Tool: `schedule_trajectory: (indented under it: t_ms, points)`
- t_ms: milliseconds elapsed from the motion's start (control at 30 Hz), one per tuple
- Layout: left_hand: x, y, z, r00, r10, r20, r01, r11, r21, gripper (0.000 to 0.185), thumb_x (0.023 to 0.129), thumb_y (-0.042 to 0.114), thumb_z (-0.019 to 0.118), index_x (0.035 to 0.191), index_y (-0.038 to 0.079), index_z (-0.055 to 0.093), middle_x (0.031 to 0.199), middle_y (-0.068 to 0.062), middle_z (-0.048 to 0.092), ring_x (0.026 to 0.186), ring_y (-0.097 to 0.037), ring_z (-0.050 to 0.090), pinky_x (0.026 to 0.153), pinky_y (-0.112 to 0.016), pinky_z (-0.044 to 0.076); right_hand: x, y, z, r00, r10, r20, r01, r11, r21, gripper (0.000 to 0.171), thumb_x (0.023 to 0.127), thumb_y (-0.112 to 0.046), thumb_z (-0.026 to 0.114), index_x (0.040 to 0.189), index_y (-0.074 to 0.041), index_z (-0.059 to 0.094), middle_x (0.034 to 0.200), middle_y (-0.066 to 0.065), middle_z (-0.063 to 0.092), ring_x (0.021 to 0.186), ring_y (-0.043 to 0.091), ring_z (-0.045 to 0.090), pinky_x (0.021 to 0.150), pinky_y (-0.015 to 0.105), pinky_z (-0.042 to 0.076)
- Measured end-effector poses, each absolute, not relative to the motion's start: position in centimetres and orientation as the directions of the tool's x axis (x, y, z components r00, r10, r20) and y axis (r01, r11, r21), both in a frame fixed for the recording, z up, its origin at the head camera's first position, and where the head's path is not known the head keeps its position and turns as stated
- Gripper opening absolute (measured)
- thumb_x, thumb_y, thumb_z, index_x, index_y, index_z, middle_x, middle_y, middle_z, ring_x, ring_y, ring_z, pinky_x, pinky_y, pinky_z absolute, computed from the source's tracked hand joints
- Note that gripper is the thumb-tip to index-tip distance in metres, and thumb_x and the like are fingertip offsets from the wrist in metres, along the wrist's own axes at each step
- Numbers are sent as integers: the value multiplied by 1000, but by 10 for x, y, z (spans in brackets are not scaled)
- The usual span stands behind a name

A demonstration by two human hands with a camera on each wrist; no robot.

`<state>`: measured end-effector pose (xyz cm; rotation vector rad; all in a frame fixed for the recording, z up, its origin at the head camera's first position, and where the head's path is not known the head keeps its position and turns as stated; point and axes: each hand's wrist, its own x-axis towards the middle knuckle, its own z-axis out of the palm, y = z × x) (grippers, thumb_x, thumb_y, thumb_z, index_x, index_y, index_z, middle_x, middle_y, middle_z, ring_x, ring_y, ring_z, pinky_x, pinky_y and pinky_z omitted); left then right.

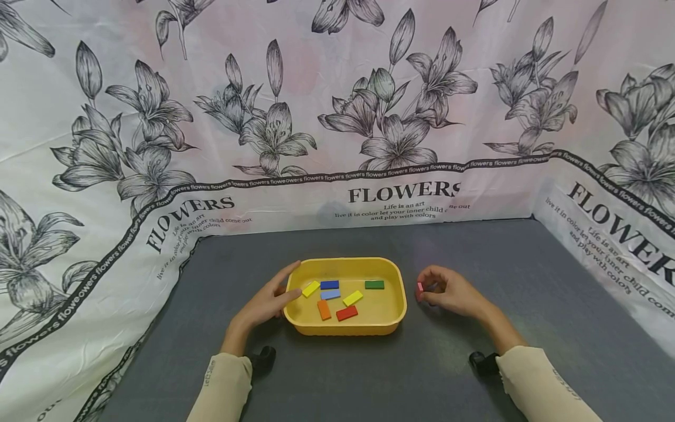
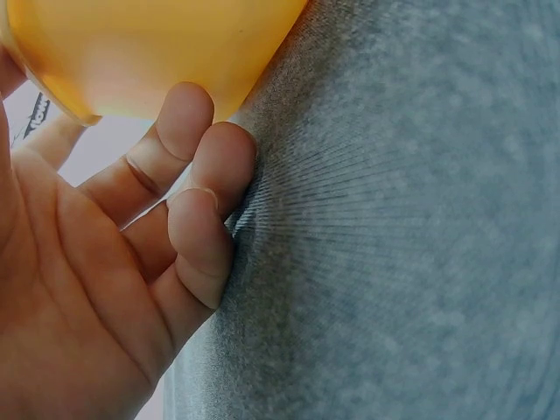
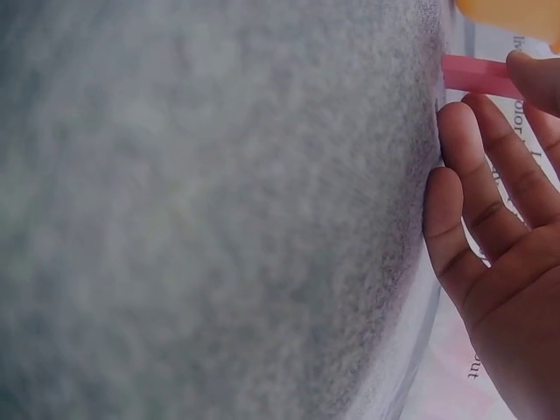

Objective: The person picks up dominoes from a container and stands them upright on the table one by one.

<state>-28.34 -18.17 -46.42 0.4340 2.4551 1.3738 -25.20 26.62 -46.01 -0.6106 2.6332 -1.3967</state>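
Note:
A yellow plastic tray [image 1: 377, 310] sits on the grey table. My left hand [image 1: 263, 303] grips its left side, thumb over the rim and index finger along the edge. In the left wrist view, the other fingers [image 2: 203, 232] bend beside the tray's outer wall, close to the tabletop. Just right of the tray, my right hand [image 1: 452, 291] pinches a small pink block [image 3: 477, 75] between thumb and fingers. The block stands on end, its lower tip right at the table surface. Part of it is hidden by the thumb.
Inside the tray lie several small blocks: a green one [image 1: 374, 285], a red one [image 1: 347, 313], an orange one [image 1: 324, 309], two blue and two yellow. A flower-printed cloth [image 1: 295, 205] walls the table at the back and sides.

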Motion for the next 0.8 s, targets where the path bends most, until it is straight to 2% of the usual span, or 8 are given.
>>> schedule_trajectory:
  t_ms: [233,500,667,800]
  points:
    - [-281,-181,-462,-916,386,-114,104,501,859,70,103,35,61,161,39,23,85,-14,58,64,-23,52,59,-33,46,-252,266,-460,-918,-388,86,-289,503,-814,26,93,-7,73,115,0,62,107,17,71,86,30,70,67,30,56]
    - [-283,-181,-464,-921,373,-114,104,517,849,70,103,35,61,162,37,23,87,-15,58,63,-22,51,59,-34,47,-252,268,-459,-920,-383,83,-281,497,-821,29,92,-7,73,118,-1,62,110,18,71,88,30,71,69,31,57]
    - [-282,-180,-463,-923,367,-118,99,521,848,68,102,36,62,160,41,26,86,-15,57,62,-22,52,60,-33,47,-253,270,-453,-936,-341,86,-263,516,-815,35,88,-7,77,120,-2,62,112,17,70,87,23,70,71,30,58]
    - [-282,-180,-463,-921,370,-119,99,520,849,68,102,35,61,160,41,25,84,-13,57,62,-22,52,60,-33,47,-252,270,-446,-939,-316,135,-294,532,-794,34,88,-6,75,120,-3,63,114,17,70,82,17,65,69,28,54]
